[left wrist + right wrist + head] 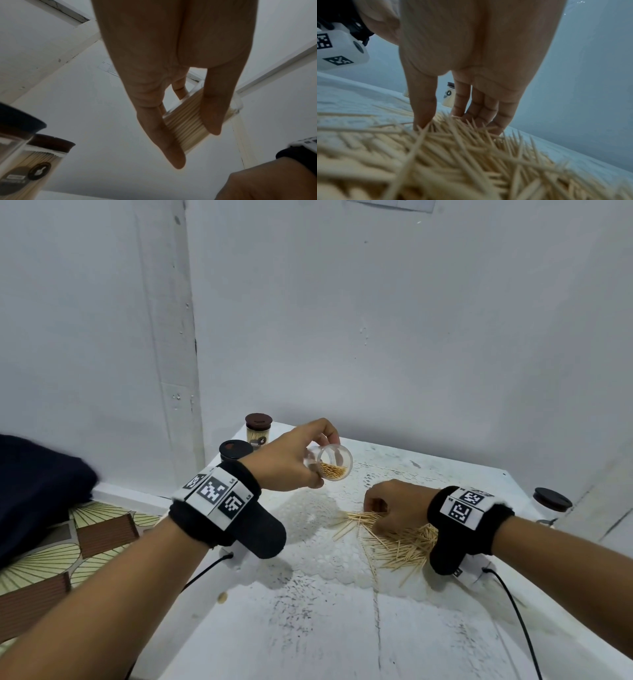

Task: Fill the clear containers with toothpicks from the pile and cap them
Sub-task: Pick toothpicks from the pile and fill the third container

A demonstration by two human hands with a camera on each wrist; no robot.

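My left hand (pixel 318 460) holds a clear container (pixel 334 462) tilted above the table, its open mouth facing me. It is partly filled with toothpicks, which lie along its lower side. In the left wrist view the thumb and fingers (pixel 176 155) clasp the container (pixel 185 121) from both sides. The pile of toothpicks (pixel 400 542) lies on the table to the right. My right hand (pixel 375 506) is down on its left end. There the thumb and fingertips (pixel 479 117) dig into the pile (pixel 453 155) and close on a bunch of toothpicks.
A full jar with a brown cap (pixel 258 429) stands at the table's far left corner, and a black-capped jar (pixel 234 450) is just behind my left wrist. Another dark-capped jar (pixel 551 503) stands at the right edge. A lace mat (pixel 308 508) covers the white table.
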